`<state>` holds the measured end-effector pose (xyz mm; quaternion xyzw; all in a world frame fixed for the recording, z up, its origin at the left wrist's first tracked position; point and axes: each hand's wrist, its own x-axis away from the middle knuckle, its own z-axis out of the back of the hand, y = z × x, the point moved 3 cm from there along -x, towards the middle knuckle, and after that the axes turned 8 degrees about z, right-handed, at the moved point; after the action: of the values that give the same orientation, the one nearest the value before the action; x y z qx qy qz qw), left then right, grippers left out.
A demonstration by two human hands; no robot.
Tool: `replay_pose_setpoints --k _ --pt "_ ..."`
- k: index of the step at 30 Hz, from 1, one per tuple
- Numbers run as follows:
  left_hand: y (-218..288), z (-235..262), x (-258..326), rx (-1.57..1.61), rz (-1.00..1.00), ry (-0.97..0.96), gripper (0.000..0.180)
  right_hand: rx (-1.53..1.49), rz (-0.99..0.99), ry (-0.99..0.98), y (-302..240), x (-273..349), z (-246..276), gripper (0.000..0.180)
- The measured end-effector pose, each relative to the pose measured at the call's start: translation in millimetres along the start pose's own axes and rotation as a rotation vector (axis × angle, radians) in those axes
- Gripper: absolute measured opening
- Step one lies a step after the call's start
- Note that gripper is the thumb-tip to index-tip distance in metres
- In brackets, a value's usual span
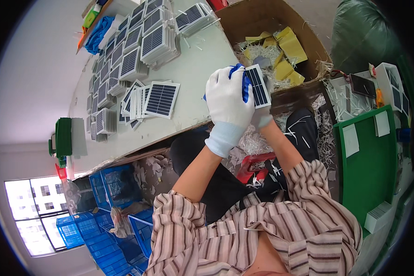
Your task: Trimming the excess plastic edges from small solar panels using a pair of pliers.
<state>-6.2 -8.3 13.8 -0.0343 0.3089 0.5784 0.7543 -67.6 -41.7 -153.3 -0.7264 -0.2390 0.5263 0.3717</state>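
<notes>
Small solar panel [258, 86]: held over the cardboard box [280, 18], long axis running away from the person. Left hand [227, 99] fingers closed on its left edge; right hand [262, 117] beneath, grip hidden.

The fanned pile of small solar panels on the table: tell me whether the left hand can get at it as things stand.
Probably yes. The left hand is near the fanned pile, with bare table between them. But it is closed on a blue tool beside the held panel, so its grip is occupied.
</notes>
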Motion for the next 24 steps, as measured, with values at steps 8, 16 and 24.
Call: replay_pose_setpoints --k 8,16,24 --pt "-5.1 22.2 -3.1 0.033 0.0 0.059 0.04 -1.048 -0.921 -0.075 -14.2 -15.4 9.0 0.034" --pt "-3.9 14.5 0.9 -0.042 -0.153 -0.136 0.04 -0.43 -0.456 -0.321 -56.0 -19.6 43.4 0.017" --pt "-2.7 11.2 -1.6 0.004 -0.055 -0.051 0.035 -0.421 -0.517 -0.251 -45.3 -12.0 47.0 0.017"
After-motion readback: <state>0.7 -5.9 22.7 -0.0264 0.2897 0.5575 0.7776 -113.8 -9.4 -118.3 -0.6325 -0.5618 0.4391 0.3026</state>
